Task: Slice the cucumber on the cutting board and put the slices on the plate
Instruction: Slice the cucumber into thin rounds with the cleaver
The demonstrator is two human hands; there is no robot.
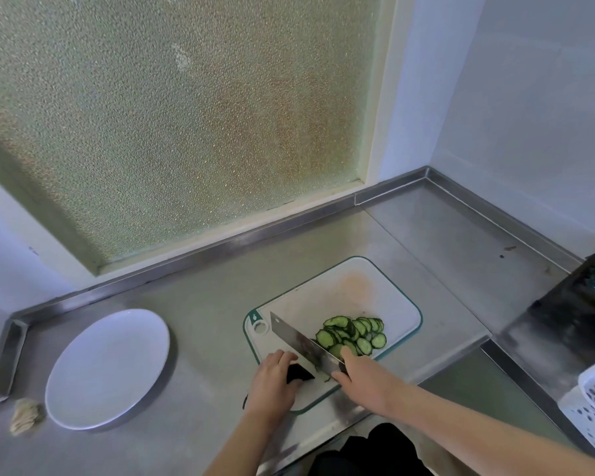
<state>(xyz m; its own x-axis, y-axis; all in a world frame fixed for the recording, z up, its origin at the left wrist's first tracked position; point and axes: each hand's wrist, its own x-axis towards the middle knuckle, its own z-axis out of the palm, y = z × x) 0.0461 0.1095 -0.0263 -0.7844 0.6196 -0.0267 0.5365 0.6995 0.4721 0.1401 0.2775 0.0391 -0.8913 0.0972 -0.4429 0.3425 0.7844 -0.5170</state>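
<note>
Many cucumber slices (354, 336) lie piled on the cutting board (340, 290); none is on the plate (107, 369) yet, which stands well apart on the table (203, 304). The right hand (364, 379) grips the knife (299, 338). The left hand (272, 379) holds a dark stub (299, 372), probably the last uncut piece. No writing is readable.

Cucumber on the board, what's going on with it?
A person is slicing it. Their right hand grips the handle of a big knife, with the blade over the cutting board. Their left hand holds a dark cucumber stub, seemingly the last uncut bit, beside the blade. A pile of cucumber slices lies on the board, right of the knife. The white plate sits on the steel counter to the left, with no slices on it yet.
</note>
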